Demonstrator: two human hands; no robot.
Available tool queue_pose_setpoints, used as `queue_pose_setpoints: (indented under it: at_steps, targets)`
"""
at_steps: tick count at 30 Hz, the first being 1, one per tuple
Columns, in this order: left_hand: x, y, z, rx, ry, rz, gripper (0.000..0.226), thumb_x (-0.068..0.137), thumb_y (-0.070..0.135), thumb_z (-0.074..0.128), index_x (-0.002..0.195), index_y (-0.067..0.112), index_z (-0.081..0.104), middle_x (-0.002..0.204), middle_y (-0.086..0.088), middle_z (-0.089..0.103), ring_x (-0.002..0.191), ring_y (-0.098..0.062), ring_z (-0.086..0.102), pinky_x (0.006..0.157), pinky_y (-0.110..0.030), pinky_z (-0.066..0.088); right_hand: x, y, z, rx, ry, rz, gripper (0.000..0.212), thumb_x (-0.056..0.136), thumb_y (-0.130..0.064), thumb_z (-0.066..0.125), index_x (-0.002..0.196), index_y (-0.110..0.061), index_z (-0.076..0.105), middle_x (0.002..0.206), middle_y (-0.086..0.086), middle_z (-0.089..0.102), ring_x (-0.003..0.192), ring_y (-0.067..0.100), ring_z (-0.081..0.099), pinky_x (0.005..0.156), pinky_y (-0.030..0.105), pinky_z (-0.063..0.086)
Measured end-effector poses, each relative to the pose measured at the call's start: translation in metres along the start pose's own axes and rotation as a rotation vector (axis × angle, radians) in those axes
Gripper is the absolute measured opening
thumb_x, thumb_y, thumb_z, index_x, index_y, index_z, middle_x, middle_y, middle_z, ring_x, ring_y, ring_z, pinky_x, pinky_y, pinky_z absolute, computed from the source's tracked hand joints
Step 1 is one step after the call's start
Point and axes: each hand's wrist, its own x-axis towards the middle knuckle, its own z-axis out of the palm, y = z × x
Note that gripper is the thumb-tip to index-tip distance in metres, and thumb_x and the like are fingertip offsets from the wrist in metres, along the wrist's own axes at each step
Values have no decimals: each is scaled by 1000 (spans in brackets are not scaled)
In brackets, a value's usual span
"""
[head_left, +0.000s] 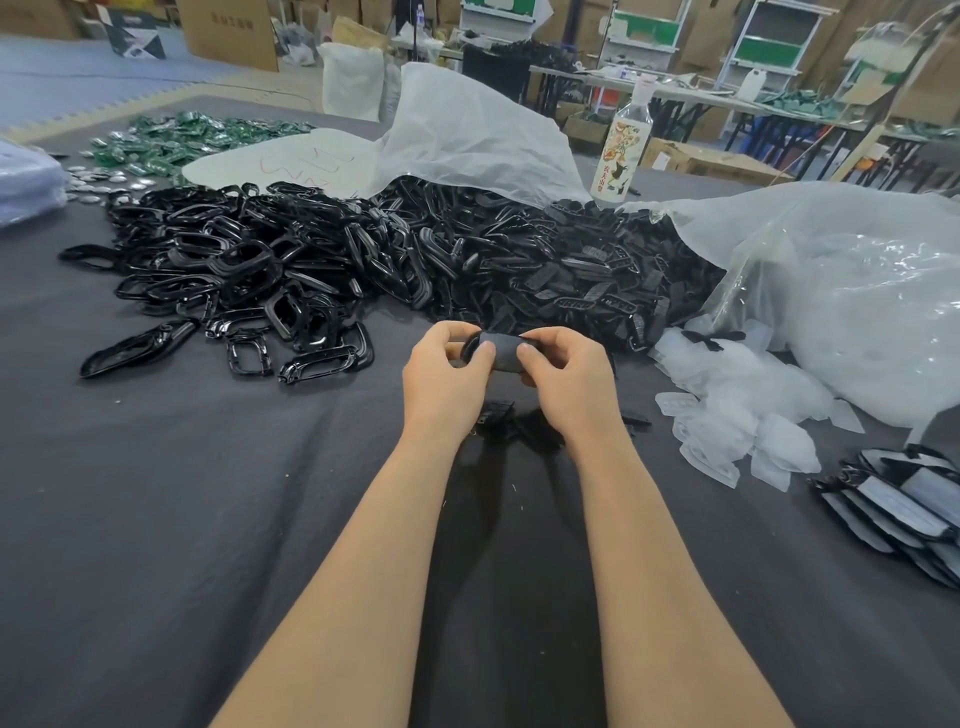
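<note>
Bottle (623, 136), clear plastic, picture label: red characters 农夫山泉 printed vertically near the label's lower left; cardboard box (228, 31), rear: faint print, illegible; white sheet (291, 161): red handwritten scrawl, illegible.

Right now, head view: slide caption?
Left hand and right hand pinch a black plastic part over grey cloth, black frames behind.

Head view, down over table (156, 519)
</note>
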Motion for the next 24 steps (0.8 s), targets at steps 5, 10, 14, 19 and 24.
queue_pose_setpoints:
  at_steps: [5,10,14,19,24]
  targets:
    - [0,0,-1,133,22,42,15,91,13,63,85,24,55,89,-3,66,88,-25,67,81,-39,56,0,2,1,-7,-13,53,12,88,-9,63,96,-17,67,95,7,70,93,24,66,88,46,53]
    - [-1,-3,-1,174,30,64,9,92,14,61,89,20,55,96,-4,66,90,-24,67,81,-37,55,0,3,2,17,19,79,15,86,-5,62,89,-20,61,96,10,68,93,25,65,88,46,53]
    - [0,-4,0,168,14,65,9,92,14,61,90,20,55,95,-2,64,89,-22,67,79,-35,55,0,3,2,-14,31,63,15,86,-5,62,89,-19,60,93,8,67,91,25,65,88,46,53]
    - [0,-6,1,218,5,77,12,90,22,64,90,21,53,83,8,60,76,-10,59,58,-17,43,0,2,0,2,24,75,22,87,-5,62,84,-26,57,93,5,67,92,24,65,89,44,53]
    - [1,-7,0,238,24,79,14,90,20,65,88,21,51,78,12,54,68,-3,52,50,-10,38,-2,2,2,-26,-11,68,12,85,-13,66,94,-19,60,94,4,66,91,20,64,86,37,54]
